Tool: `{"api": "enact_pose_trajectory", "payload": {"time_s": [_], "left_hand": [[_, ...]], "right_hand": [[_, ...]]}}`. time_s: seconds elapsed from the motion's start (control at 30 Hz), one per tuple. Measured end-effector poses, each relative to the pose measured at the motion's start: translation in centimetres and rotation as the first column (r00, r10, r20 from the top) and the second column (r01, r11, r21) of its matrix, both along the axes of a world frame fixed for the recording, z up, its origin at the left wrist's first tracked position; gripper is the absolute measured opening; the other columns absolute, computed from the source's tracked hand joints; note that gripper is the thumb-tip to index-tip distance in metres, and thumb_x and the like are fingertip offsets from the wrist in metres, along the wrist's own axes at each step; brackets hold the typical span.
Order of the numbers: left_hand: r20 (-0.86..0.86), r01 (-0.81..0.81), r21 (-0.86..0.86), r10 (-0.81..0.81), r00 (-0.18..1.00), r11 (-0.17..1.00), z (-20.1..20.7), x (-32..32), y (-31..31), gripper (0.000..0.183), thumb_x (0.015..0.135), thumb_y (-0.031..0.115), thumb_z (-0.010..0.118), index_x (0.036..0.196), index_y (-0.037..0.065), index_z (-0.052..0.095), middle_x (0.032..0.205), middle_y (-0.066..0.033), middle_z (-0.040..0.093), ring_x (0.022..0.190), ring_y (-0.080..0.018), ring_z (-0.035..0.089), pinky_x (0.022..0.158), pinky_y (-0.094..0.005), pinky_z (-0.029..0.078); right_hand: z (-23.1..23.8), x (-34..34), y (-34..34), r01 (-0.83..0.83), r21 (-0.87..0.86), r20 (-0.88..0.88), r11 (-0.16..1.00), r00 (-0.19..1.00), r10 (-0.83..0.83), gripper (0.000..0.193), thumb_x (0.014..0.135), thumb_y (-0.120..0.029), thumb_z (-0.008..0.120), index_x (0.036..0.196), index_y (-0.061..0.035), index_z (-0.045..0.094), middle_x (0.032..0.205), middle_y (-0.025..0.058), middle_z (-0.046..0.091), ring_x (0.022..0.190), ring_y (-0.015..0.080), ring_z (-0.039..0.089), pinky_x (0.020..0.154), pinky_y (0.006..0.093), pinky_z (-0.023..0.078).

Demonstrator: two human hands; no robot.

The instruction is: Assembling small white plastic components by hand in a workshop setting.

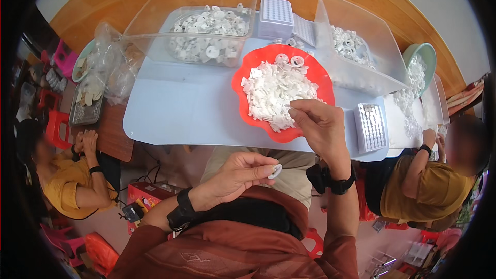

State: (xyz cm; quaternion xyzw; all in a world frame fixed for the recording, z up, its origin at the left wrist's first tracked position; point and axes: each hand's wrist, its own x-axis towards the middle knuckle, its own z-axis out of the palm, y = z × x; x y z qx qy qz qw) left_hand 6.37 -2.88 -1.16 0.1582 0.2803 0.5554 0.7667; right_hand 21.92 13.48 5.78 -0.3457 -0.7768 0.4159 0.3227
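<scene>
My left hand [238,176] pinches a small round white plastic part [275,171] between thumb and fingertips, just off the table's near edge above my lap. My right hand [321,124] is over the near right rim of a red scalloped bowl [326,80], thumb and forefinger pressed together. What those fingertips hold, if anything, is too small to make out against the white heap. Small flat white pieces [276,90] fill the bowl, and two round white parts [296,61] lie at its far side.
A clear bin of round white parts [209,28] stands at the back left, another clear bin [356,46] at the back right. White trays with rows of dots [371,126] [276,13] sit on the blue table [181,108]. One person [77,181] sits left, another [429,175] right.
</scene>
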Motion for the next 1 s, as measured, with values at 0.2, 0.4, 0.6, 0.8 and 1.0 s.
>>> {"api": "enact_pose_trajectory", "payload": {"time_s": [0.2,0.4,0.6,0.8,1.0], "left_hand": [[0.002,-0.001,-0.003,0.001,1.000,1.000,0.3,0.3,0.2,0.027,0.097,0.008,0.068,0.121,-0.004,0.066,0.112,-0.0122,0.070,0.096,-0.0173,0.069,0.087,-0.0313,0.060],[-0.014,-0.011,-0.012,0.011,1.000,1.000,0.6,0.6,0.3,0.028,0.096,0.009,0.068,0.121,-0.004,0.066,0.112,-0.0121,0.070,0.097,-0.0176,0.069,0.086,-0.0313,0.060],[-0.026,-0.015,-0.047,0.013,1.000,0.999,0.9,0.8,0.2,0.027,0.096,0.009,0.068,0.120,-0.004,0.066,0.112,-0.0120,0.069,0.098,-0.0175,0.069,0.087,-0.0321,0.060],[-0.009,-0.001,-0.062,0.000,1.000,0.998,0.8,0.9,0.4,0.019,0.097,0.006,0.065,0.116,0.001,0.069,0.114,-0.0119,0.070,0.102,-0.0200,0.069,0.090,-0.0379,0.060],[0.048,-0.045,-0.042,0.047,0.998,0.998,1.2,1.0,0.8,0.024,0.098,0.009,0.065,0.119,-0.001,0.066,0.113,-0.0101,0.069,0.101,-0.0180,0.068,0.089,-0.0339,0.060]], "right_hand": [[-0.7,1.0,-0.4,-0.068,-0.119,-0.209,0.991,0.977,0.042,0.014,0.087,0.005,0.074,0.100,0.0023,0.073,0.088,0.0052,0.071,0.078,0.0094,0.065,0.068,0.0245,0.054],[-1.2,1.6,-1.3,-0.051,-0.250,-0.333,0.967,0.942,-0.036,0.017,0.088,0.003,0.073,0.105,0.0029,0.071,0.086,0.0046,0.070,0.080,0.0089,0.066,0.069,0.0235,0.054],[-0.8,2.7,-2.4,-0.056,-0.335,-0.344,0.940,0.937,-0.067,0.017,0.088,0.003,0.074,0.105,0.0049,0.070,0.089,0.0047,0.070,0.081,0.0095,0.066,0.071,0.0230,0.053],[-1.0,3.7,-3.1,-0.108,-0.253,-0.413,0.961,0.911,-0.007,0.015,0.088,0.003,0.074,0.103,0.0035,0.071,0.094,0.0072,0.070,0.084,0.0109,0.067,0.071,0.0235,0.053],[-1.0,4.4,-5.3,-0.155,-0.270,-0.450,0.950,0.893,0.018,0.013,0.088,0.005,0.072,0.101,0.0032,0.072,0.097,0.0084,0.071,0.085,0.0118,0.067,0.075,0.0239,0.054]]}}
